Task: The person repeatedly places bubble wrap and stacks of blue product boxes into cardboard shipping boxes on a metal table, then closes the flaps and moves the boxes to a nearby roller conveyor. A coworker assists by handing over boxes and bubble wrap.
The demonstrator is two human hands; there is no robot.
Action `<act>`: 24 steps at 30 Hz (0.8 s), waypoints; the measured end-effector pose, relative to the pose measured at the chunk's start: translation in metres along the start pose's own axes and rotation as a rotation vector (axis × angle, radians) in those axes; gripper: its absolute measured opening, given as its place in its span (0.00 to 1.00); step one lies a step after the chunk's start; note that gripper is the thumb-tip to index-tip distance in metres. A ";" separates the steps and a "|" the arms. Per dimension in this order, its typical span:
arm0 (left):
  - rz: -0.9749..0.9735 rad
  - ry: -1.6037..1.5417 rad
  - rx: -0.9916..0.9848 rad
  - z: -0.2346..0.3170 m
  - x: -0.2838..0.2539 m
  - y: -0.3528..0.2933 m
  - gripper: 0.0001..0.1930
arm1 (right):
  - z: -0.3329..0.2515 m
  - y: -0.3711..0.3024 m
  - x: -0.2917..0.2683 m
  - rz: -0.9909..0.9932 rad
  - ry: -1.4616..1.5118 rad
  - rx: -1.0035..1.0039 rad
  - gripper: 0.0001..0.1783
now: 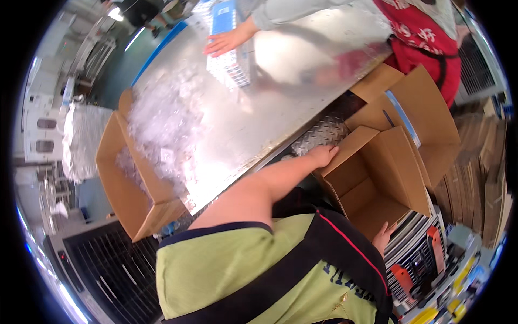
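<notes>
An open cardboard box (367,181), with nothing visible inside, sits in front of me on the right. My left hand (324,155) is closed on the edge of its far left flap. At the near rim of the same box, my right hand (382,238) grips the cardboard, its fingers partly hidden. A second open cardboard box (440,127) stands right behind, its flaps spread. Between that box and the table edge lies some silvery patterned material (324,134).
Clear plastic pieces (167,124) are heaped on the shiny metal table (280,108); more fill a cardboard box (116,178) at left. Across the table, a co-worker's hand (229,42) rests on a blue-and-white carton (229,67). Flattened cardboard (469,178) is stacked at right.
</notes>
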State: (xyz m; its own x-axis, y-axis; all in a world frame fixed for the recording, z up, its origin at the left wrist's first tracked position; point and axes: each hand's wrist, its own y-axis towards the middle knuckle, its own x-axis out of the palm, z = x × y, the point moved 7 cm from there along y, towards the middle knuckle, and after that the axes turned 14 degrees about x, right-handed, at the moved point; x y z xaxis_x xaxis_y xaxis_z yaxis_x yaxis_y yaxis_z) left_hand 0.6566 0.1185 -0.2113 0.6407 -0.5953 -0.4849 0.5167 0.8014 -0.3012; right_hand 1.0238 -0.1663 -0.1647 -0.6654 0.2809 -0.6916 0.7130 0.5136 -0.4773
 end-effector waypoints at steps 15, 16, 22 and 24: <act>0.654 0.666 -0.409 -0.105 -0.264 -0.249 0.43 | -0.157 0.032 0.092 -0.112 -1.010 -0.050 0.63; 0.644 0.614 -0.300 -0.097 -0.256 -0.240 0.42 | -0.174 0.013 0.090 -0.132 -1.071 0.067 0.63; 0.590 0.552 -0.089 -0.052 -0.245 -0.219 0.34 | -0.152 0.040 0.087 -0.181 -1.024 0.059 0.62; 0.683 0.463 -0.091 -0.064 -0.270 -0.230 0.32 | -0.147 0.039 0.085 -0.136 -1.090 0.109 0.62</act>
State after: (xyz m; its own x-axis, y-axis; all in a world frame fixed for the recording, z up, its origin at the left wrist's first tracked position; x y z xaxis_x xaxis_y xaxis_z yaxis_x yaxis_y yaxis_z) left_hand 0.3286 0.0985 -0.0633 0.4877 0.0924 -0.8681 0.0377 0.9912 0.1267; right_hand 0.9630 -0.0030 -0.1625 -0.2267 -0.6653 -0.7113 0.6997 0.3967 -0.5941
